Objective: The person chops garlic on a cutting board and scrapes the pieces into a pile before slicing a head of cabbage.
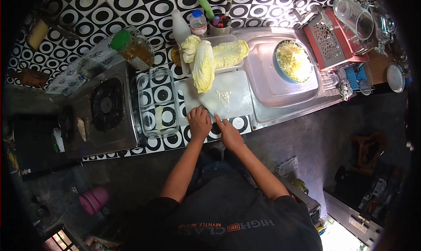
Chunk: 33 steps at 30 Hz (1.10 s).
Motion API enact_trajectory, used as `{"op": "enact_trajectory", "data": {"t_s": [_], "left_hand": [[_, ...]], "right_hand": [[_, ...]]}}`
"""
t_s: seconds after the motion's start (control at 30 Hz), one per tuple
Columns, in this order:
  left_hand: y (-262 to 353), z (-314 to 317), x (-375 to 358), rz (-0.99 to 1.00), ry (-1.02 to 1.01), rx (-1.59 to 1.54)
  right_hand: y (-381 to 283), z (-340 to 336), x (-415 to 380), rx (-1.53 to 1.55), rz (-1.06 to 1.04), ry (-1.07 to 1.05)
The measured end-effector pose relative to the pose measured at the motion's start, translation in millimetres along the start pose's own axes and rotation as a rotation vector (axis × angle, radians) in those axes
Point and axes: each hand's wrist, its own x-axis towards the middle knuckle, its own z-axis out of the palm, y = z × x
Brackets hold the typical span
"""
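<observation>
Reaching down to the near edge of the white cutting board (239,82), the two hands meet close together, the left hand (200,121) with its fingers bent and bunched over the edge, the right hand (230,135) angled in from the other side with its fingers mostly closed around a slim blue handle (212,113); whether the left hand grips anything beneath its fingers I cannot tell, nor can the blade be made out clearly. On the board, beyond the hands, lies a small scatter of pale chopped pieces (224,97). A long head of napa cabbage (204,67) slants from the shallow tub (228,39) onto the board, with more cabbage (230,53) resting in the tub. Left of the board on the patterned worktop (174,140) sits a clear glass dish (141,85) with a pale strip (159,117) inside, and farther left is the stove (105,137), with a green-lidded jar (137,56) near its back corner. Right of the board, a bowl (277,67) heaped with pale shredded vegetable (293,60) stands in the sink (278,93). Behind the tub are a blue-capped bottle (198,24) and a holder of utensils (219,29)
</observation>
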Motion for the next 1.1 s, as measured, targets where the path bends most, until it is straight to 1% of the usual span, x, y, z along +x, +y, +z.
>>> {"op": "enact_trajectory", "data": {"t_s": [0.4, 0.5, 0.67, 0.8, 0.87, 1.1], "left_hand": [[1, -2, 0, -0.006, -0.001, -0.022], [0, -1, 0, -0.004, 0.003, -0.012], [2, -3, 0, -0.006, -0.014, -0.005], [5, -5, 2, -0.018, -0.002, 0.017], [6, -5, 1, -0.01, 0.004, 0.056], [7, -5, -1, -0.039, 0.004, -0.001]], "right_hand": [[-7, -5, 9, 0.016, 0.019, -0.027], [-9, 0, 20, 0.063, -0.008, 0.005], [-9, 11, 39, 0.033, -0.026, 0.047], [-12, -2, 42, 0.063, -0.01, 0.005], [-8, -6, 43, 0.046, -0.015, 0.023], [1, -25, 38, -0.062, 0.005, 0.028]]}}
